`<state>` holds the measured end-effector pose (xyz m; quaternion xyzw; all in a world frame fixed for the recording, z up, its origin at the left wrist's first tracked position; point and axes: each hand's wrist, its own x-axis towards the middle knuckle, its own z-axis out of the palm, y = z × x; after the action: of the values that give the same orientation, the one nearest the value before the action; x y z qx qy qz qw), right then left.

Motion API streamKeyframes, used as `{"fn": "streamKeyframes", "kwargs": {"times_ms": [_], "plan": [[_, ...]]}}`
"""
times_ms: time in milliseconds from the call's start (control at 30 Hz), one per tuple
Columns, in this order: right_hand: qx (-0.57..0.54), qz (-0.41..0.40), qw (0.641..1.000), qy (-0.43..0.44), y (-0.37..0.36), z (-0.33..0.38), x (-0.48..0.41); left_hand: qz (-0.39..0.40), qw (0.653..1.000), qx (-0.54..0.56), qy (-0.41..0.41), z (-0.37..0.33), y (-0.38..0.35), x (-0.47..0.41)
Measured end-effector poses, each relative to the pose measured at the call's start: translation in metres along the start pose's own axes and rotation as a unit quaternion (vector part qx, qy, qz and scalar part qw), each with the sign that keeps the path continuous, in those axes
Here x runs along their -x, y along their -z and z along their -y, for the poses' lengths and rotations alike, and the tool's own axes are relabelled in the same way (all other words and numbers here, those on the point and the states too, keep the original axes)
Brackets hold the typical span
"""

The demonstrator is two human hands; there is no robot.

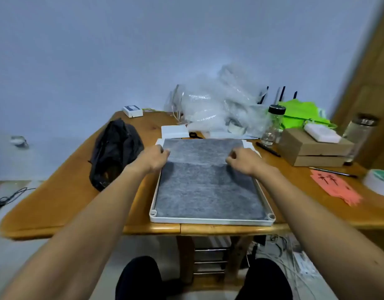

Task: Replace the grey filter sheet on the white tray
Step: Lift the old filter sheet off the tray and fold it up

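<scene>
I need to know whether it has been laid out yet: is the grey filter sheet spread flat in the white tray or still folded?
Not fully flat: the grey filter sheet covers the white tray, but a crease crosses it where both hands pinch its edges.

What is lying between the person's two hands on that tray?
In the head view, only the grey filter sheet spans between the left hand and right hand, lying in the white tray.
</scene>
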<state>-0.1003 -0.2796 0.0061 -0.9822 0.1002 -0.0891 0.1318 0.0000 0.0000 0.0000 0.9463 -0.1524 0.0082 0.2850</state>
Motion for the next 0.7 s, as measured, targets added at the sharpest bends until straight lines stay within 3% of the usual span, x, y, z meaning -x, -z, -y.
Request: {"fn": "streamKeyframes", "kwargs": {"times_ms": [167,367,700], "plan": [[-0.121,-0.008,0.993,-0.01,-0.028,-0.014,0.029,0.005,0.993,0.12,0.014,0.018,-0.043,0.032],[-0.279,-0.091,0.956,-0.009,-0.054,-0.025,0.038,-0.016,0.983,0.18,-0.007,0.037,-0.066,0.042],[-0.275,-0.144,0.951,0.011,-0.061,-0.032,0.011,-0.065,0.977,0.203,-0.002,0.035,-0.067,0.031]]}}
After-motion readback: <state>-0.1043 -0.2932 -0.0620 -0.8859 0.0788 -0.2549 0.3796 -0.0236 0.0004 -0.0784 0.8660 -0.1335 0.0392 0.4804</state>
